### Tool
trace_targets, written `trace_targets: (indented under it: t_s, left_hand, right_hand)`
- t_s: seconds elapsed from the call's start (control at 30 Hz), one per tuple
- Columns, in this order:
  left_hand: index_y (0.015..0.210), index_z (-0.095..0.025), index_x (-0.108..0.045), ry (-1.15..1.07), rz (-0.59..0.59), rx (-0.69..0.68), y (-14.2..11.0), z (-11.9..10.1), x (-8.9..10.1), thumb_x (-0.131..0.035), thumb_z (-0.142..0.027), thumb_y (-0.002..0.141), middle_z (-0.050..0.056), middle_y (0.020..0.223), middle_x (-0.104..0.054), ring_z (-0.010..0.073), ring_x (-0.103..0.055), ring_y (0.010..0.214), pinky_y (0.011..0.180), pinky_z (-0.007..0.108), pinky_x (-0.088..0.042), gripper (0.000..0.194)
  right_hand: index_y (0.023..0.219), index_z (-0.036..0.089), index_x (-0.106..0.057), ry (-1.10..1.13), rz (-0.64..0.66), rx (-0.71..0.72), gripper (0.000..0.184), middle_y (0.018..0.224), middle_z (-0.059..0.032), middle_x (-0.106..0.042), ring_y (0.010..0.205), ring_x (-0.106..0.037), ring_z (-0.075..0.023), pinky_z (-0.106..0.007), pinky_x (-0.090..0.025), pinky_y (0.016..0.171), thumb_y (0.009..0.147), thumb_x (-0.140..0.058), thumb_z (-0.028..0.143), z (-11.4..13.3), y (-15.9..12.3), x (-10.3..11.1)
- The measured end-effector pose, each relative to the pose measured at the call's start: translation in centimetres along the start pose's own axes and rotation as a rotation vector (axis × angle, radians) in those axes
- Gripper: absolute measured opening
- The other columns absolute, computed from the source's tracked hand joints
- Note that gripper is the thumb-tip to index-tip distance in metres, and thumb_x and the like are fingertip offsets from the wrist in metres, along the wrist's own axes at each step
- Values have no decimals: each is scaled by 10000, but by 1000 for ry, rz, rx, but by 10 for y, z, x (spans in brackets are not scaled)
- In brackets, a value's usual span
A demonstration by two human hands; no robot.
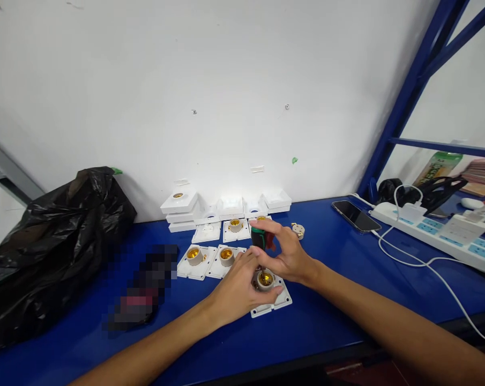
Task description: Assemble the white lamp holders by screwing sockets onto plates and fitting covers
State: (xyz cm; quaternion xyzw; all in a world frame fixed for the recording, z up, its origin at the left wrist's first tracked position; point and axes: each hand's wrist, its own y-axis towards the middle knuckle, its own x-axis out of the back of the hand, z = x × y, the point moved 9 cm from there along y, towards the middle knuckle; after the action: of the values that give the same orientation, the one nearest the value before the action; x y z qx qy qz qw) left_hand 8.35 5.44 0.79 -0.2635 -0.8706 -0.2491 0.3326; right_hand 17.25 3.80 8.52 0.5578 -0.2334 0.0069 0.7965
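A white square lamp holder (275,303) with a brass socket lies on the blue table (326,321) in front of me. My left hand (238,287) is closed around its socket and steadies it. My right hand (284,249) grips a screwdriver with a green and red handle (259,237), held upright with its tip down in the socket. Two more lamp holders (196,261) (226,259) lie just to the left.
Stacked white holder parts (180,206) line the wall. A black plastic bag (53,241) fills the left side. A phone (355,215), a power strip (439,233) with white cables and a blue rack post (407,102) are on the right. A loose socket piece (298,230) lies nearby.
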Motion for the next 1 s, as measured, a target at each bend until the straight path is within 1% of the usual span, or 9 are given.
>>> trace_targets:
  t_s: [0.1,0.2,0.37,0.5,0.57,0.67,0.77,0.83,1.0]
  left_hand:
    - [1052,-196,-619,-13,-52,35,0,1,5,-720,-319,833,77,1099,-648,282,-601,1022,914,444,-523,271]
    - [1031,-202,-616,19,-79,9,-1,-2,9,-731,-314,810,74,1084,-651,281,-588,1017,914,446,-509,273]
    - [1056,-193,-632,112,-42,-38,-3,-8,7,-822,-328,742,64,1034,-660,291,-586,998,913,451,-488,391]
    - [1140,-205,-624,138,-3,-35,-6,-7,6,-801,-295,775,67,1085,-682,303,-584,1044,964,465,-461,416]
    - [1174,-217,-617,141,24,-43,-8,-6,5,-781,-280,796,65,1108,-689,302,-586,1055,993,476,-444,417]
    - [1156,-220,-628,153,56,-50,-8,-5,3,-777,-284,806,64,1125,-689,302,-585,1060,1005,482,-430,386]
    - [1134,-214,-637,160,63,-39,-9,-4,3,-780,-285,818,59,1115,-684,295,-579,1063,1013,479,-418,354]
    - [1120,-215,-641,154,67,-29,-9,-3,2,-784,-289,823,57,1113,-683,292,-576,1065,1008,473,-420,338]
    - [1123,-213,-635,149,68,-31,-8,-4,2,-793,-258,812,74,1184,-679,309,-575,1109,1024,489,-418,352]
  right_hand:
    - [1393,290,-466,22,-7,4,453,873,21,-590,623,-515,-121,-261,-480,523,959,-591,267,0,1,0]
    - [1368,294,-488,30,-19,2,430,839,30,-542,632,-497,-121,-253,-448,511,956,-604,253,-1,1,2]
    - [1342,295,-500,9,-22,-18,447,830,27,-542,629,-484,-130,-268,-436,506,929,-665,254,-4,0,6]
    - [1304,288,-527,2,-60,-8,459,798,38,-536,601,-464,-118,-259,-416,489,893,-721,221,-3,0,12]
    - [1310,277,-534,-5,-62,-9,455,780,40,-529,594,-462,-116,-263,-408,489,896,-702,194,-2,0,13]
    - [1363,253,-529,7,-20,-8,454,798,19,-562,622,-493,-129,-282,-434,518,927,-621,169,1,0,11]
    - [1438,240,-489,28,28,0,484,889,-18,-631,687,-539,-147,-301,-478,565,964,-532,157,4,-1,7]
    - [1472,237,-460,15,49,13,501,940,-38,-650,730,-553,-164,-316,-483,581,979,-493,157,6,0,6]
    - [1467,243,-463,-7,78,27,489,928,-33,-626,729,-527,-167,-313,-458,571,985,-507,167,9,4,3]
